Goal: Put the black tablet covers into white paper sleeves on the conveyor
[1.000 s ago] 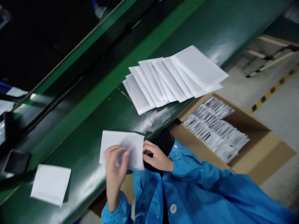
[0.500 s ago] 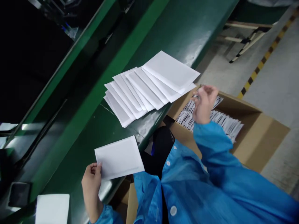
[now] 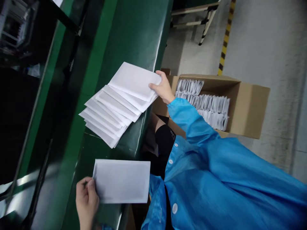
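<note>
My left hand (image 3: 87, 198) pinches the left edge of a white envelope (image 3: 122, 181), held over the near part of the green bench. Farther up, several white envelopes (image 3: 112, 108) lie fanned out in an overlapping pile on the bench. My right hand (image 3: 163, 87) grips the right corner of the top envelope (image 3: 134, 80) of that pile, thumb on its upper face and the other fingers partly hidden at the edge.
An open cardboard box (image 3: 251, 110) holding rows of white envelopes (image 3: 211, 103) stands right of the green bench (image 3: 134, 35). Behind it are a table leg (image 3: 207, 27) and a yellow-black floor stripe (image 3: 225, 41). A dark rail runs along the bench's left side.
My right hand has come from above the box to the fanned pile and taken hold of the top envelope's corner. My left hand still holds its envelope, now turned more level. The view has swung right.
</note>
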{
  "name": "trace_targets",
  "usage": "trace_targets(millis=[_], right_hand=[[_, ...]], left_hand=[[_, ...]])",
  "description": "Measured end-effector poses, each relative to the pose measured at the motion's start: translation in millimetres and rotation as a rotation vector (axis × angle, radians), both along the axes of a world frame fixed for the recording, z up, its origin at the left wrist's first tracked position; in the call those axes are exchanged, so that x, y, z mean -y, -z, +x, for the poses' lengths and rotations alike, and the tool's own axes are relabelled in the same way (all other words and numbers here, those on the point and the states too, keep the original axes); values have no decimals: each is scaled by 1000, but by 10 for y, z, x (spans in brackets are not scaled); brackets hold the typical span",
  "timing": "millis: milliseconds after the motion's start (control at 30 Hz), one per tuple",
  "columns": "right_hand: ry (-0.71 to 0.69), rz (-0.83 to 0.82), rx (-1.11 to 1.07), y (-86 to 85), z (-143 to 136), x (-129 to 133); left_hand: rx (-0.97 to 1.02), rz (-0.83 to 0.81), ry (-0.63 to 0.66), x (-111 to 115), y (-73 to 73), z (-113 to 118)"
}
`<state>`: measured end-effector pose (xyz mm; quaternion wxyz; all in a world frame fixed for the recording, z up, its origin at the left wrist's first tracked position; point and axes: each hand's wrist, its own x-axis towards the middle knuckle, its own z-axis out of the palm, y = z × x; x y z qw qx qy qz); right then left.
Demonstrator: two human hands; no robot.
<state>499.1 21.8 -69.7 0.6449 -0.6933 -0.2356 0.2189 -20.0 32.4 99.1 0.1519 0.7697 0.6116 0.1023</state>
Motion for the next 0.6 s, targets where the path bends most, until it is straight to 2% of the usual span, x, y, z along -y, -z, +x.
trace_targets(millis=[67,167,233,300,367,467,533,600], right_hand=[[-7,28,0,-11,-86,50],[-44,64,-10,-64,-255,109],[-77,62,-5,-135,-399,141],[-109,35,13,-228,-543,178],[-136,-1,34,-324,-643,225],[-201,-44,76,-446,-622,293],[-242,-93,111,-514,-487,300],[-265,-155,123,-575,-302,245]], left_hand=[[114,139,62,-177,-200,276],[270,300,219,-567,-459,900],[317,330,330,-888,-559,1416],[369,307,453,-1223,-582,1963],[370,214,554,-1543,-522,2495],[284,109,620,-1936,-304,3163],[226,92,624,-2116,-118,3457],[182,103,619,-2231,53,3568]])
